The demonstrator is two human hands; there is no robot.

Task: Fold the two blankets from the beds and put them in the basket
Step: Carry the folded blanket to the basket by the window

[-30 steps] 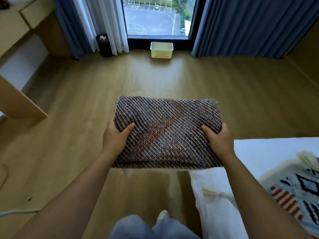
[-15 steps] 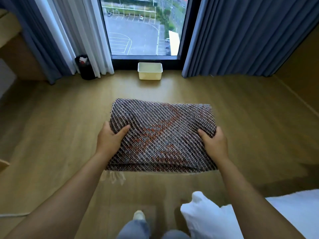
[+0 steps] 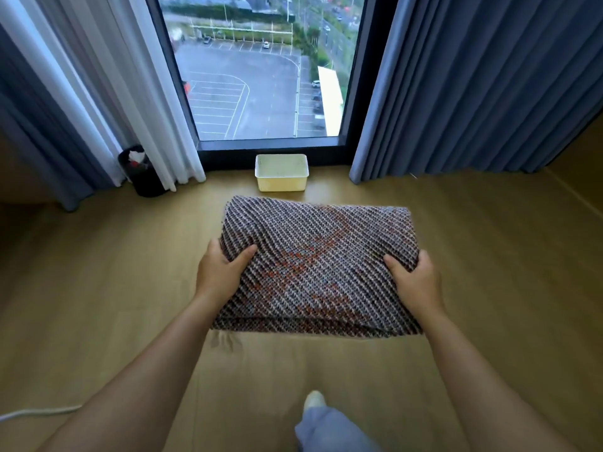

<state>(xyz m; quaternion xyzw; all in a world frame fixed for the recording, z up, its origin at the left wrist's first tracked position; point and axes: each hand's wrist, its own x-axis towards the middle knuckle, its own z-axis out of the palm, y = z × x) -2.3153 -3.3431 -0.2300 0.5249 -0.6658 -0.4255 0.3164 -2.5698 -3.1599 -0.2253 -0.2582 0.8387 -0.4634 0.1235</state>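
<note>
One basket [image 3: 280, 183] nearer; two hands [image 3: 219, 272] [image 3: 418, 283] grip one blanket [image 3: 321, 249].

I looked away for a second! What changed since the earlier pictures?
The person walked toward the window, carrying the folded blanket closer to the basket; the bed slid out of view. The left hand and right hand grip the blanket's ends as before.

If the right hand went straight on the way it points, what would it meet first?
Apart from the blanket it grips, the right hand has open floor ahead; its line runs toward the window frame just right of the basket. Depth is unclear.
</note>
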